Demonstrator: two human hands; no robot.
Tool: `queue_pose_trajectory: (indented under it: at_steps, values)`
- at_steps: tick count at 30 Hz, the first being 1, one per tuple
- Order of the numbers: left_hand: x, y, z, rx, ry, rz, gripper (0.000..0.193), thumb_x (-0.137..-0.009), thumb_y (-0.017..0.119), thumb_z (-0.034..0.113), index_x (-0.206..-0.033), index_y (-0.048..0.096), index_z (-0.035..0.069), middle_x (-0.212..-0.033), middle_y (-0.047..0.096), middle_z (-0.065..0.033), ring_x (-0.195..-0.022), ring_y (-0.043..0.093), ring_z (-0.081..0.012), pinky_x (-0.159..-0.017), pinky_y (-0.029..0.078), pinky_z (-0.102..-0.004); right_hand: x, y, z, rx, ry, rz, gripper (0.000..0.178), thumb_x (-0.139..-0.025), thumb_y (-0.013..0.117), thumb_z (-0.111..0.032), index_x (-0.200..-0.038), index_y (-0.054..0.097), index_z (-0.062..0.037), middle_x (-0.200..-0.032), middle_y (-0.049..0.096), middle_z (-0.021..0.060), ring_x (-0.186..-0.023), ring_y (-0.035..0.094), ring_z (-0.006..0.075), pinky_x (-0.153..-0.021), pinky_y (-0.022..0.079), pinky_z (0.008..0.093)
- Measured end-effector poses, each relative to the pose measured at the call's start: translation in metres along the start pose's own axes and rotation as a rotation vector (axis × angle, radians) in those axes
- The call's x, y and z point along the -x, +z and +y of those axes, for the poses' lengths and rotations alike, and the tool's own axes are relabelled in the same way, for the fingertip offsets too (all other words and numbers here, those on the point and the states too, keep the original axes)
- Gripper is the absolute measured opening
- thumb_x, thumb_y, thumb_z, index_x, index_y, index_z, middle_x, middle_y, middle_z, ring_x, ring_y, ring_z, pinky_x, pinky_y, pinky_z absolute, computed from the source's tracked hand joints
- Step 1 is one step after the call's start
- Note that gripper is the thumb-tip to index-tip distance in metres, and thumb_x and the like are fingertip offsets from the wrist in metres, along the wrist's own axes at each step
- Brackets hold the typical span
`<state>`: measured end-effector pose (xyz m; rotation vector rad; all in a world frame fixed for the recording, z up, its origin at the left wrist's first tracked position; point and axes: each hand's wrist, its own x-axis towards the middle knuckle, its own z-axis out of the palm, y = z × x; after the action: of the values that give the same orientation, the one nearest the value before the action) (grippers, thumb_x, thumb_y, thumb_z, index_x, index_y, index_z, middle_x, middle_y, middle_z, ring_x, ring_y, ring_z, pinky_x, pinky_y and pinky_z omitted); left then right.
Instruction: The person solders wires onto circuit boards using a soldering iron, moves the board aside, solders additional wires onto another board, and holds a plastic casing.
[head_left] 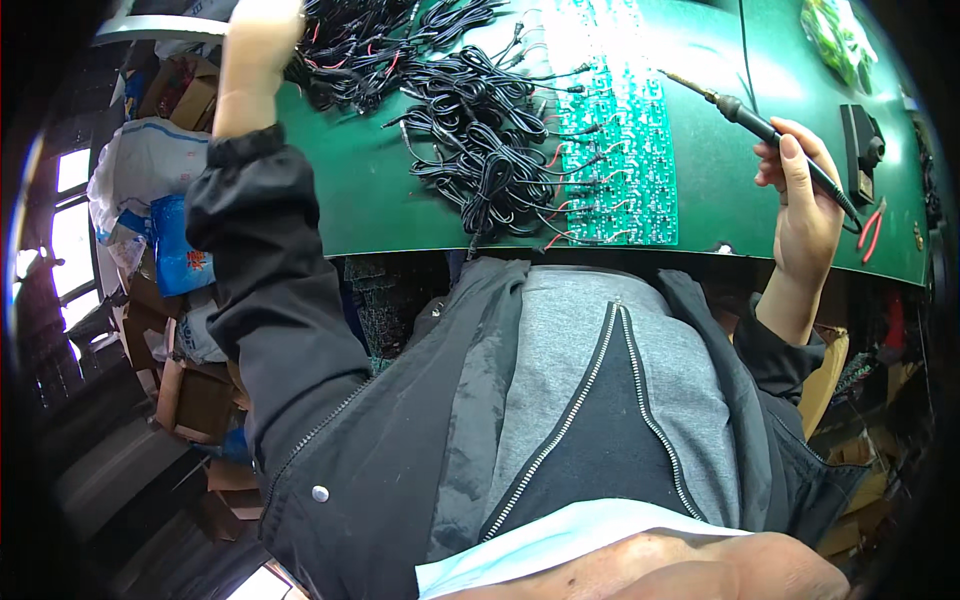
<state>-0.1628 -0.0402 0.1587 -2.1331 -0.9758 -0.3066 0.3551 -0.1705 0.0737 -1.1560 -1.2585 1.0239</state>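
Green bench (pixel 370 190) before me — looped black cables (pixel 490 150) sprawling across it, green circuit boards (pixel 650 195) beside them, a black block (pixel 856 150), red-handled pliers (pixel 869 238) nearby, green plastic (pixel 838 45) farther back.

The left hand (pixel 262 28) stretches far forward; the right hand (pixel 808 205) grips, thumb up.

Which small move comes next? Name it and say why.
Probably bring the left hand toward the boards: it is out by the cables, its grip unclear, while the right hand already holds the iron pointing toward the boards.
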Motion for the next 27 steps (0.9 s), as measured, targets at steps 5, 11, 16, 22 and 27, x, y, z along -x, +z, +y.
queue_pose_trajectory:
  at_steps: [5, 11, 16, 22, 27]
  values:
    - [-0.028, 0.076, 0.112, 0.357, -0.475, -0.522, 0.025, -0.094, 0.05, 0.02, -0.096, 0.071, 0.007, -0.091, 0.073, -0.0194, -0.088, 0.071, -0.0387, -0.079, 0.055, -0.0487, 0.004, 0.012, -0.01, -0.015, 0.002, -0.026, 0.027, -0.104, 0.063, -0.017, -0.119, 0.07, 0.0045, -0.093, 0.073, 0.0109, -0.081, 0.065, 0.0119, -0.072, 0.052, 0.0255]
    - [-0.032, 0.112, 0.103, 0.344, -0.577, -0.796, 0.023, -0.081, 0.063, 0.019, -0.091, 0.076, 0.002, -0.089, 0.074, -0.0213, -0.09, 0.073, -0.0371, -0.081, 0.057, -0.0455, 0.008, 0.008, -0.013, 0.006, -0.03, -0.024, 0.027, -0.104, 0.063, -0.017, -0.118, 0.07, 0.0045, -0.093, 0.073, 0.0113, -0.08, 0.064, 0.0115, -0.071, 0.052, 0.0248]
    - [-0.037, 0.07, 0.065, 0.705, -0.556, -0.364, 0.028, -0.081, 0.068, 0.021, -0.101, 0.073, 0.003, -0.095, 0.072, -0.02, -0.09, 0.069, -0.0366, -0.079, 0.054, -0.0402, 0.008, 0.002, -0.01, 0.011, -0.014, 0.018, 0.027, -0.104, 0.063, -0.017, -0.118, 0.07, 0.0041, -0.093, 0.073, 0.0112, -0.079, 0.064, 0.0115, -0.071, 0.052, 0.0249]
    - [0.009, 0.006, 0.053, 0.936, -0.348, -0.648, 0.034, -0.096, 0.065, 0.007, -0.13, 0.068, 0.008, -0.106, 0.061, -0.0002, -0.102, 0.058, -0.0121, -0.091, 0.046, -0.025, 0.007, -0.004, 0.0, -0.005, 0.003, 0.008, 0.028, -0.104, 0.064, -0.018, -0.119, 0.07, 0.0037, -0.093, 0.074, 0.011, -0.081, 0.065, 0.0117, -0.072, 0.053, 0.0253]
    - [0.038, 0.013, 0.047, 0.126, 0.052, -0.26, 0.028, -0.102, 0.055, 0.018, -0.122, 0.064, 0.001, -0.096, 0.072, -0.0152, -0.091, 0.07, -0.0328, -0.081, 0.056, -0.0414, 0.005, 0.004, 0.0, -0.05, -0.019, -0.039, 0.028, -0.104, 0.064, -0.019, -0.119, 0.07, 0.0036, -0.093, 0.074, 0.011, -0.081, 0.065, 0.0115, -0.072, 0.053, 0.0252]
